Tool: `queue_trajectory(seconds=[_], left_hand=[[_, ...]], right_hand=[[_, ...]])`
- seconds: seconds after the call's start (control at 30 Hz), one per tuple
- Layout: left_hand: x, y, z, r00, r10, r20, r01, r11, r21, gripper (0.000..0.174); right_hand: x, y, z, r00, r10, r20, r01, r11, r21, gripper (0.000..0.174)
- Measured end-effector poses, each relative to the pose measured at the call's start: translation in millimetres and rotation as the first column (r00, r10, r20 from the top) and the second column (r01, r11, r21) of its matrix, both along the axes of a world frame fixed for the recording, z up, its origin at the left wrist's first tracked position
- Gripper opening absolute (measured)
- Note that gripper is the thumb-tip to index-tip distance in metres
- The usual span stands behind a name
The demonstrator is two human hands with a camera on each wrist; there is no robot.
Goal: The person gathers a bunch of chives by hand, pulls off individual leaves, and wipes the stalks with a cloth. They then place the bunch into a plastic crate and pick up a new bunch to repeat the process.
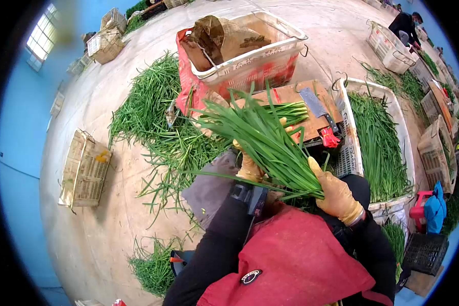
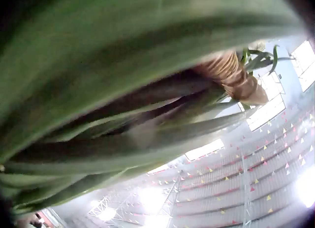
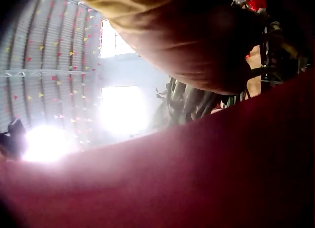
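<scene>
In the head view both hands, in yellowish gloves, hold a big bunch of garlic chives (image 1: 273, 145) over the lap. The left hand (image 1: 250, 166) grips it at mid-length from below; its fingertips show on the far side, and leaves hide the palm. At the lower stem end the right hand (image 1: 339, 196) holds the bunch, its thumb lying along the stems. Broad leaves (image 2: 123, 134) fill much of the left wrist view, with a gloved finger (image 2: 234, 78) across them. The right wrist view shows the glove (image 3: 192, 46) above a red apron (image 3: 197, 179), with stems (image 3: 187, 100) beneath it.
Ahead, a wooden board (image 1: 316, 125) bears a smaller bunch (image 1: 290, 112), a cleaver (image 1: 313, 102) and red ties (image 1: 330, 137). A white crate (image 1: 410, 168) of chives stands at right, another crate (image 1: 229, 76) behind. Loose chives (image 1: 153, 107) lie heaped on the left floor.
</scene>
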State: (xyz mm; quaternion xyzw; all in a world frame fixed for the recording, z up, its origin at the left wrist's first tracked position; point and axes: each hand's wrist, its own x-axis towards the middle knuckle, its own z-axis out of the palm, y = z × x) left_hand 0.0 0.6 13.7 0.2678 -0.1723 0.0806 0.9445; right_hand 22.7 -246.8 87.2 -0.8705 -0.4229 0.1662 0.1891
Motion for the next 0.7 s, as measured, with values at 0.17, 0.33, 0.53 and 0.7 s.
queue_trajectory(seconds=[0.17,0.33,0.53,0.7], left_hand=[[-10.7,-1.5,18.8,0.995,0.011,-0.099,-0.029,0.983,-0.180,0.105],[-15.3,20.0,3.0,0.991,0.074,-0.108,-0.085,0.991,-0.099,0.118],[-22.4,19.7,19.6,0.968,0.213,-0.132,-0.222,0.973,-0.060,0.132],[-28.2,27.7,17.0,0.957,0.262,-0.121,-0.236,0.952,0.196,0.133]], right_hand=[[7.2,0.1,-17.4,0.968,0.058,-0.246,-0.034,0.994,0.099,0.096],[11.7,7.8,-41.4,0.646,0.175,-0.743,0.066,0.957,0.283,0.096],[19.5,13.6,-39.3,0.310,0.200,-0.930,0.108,0.964,0.243,0.090],[19.0,18.1,-46.1,0.398,0.213,-0.892,0.111,0.954,0.278,0.094]])
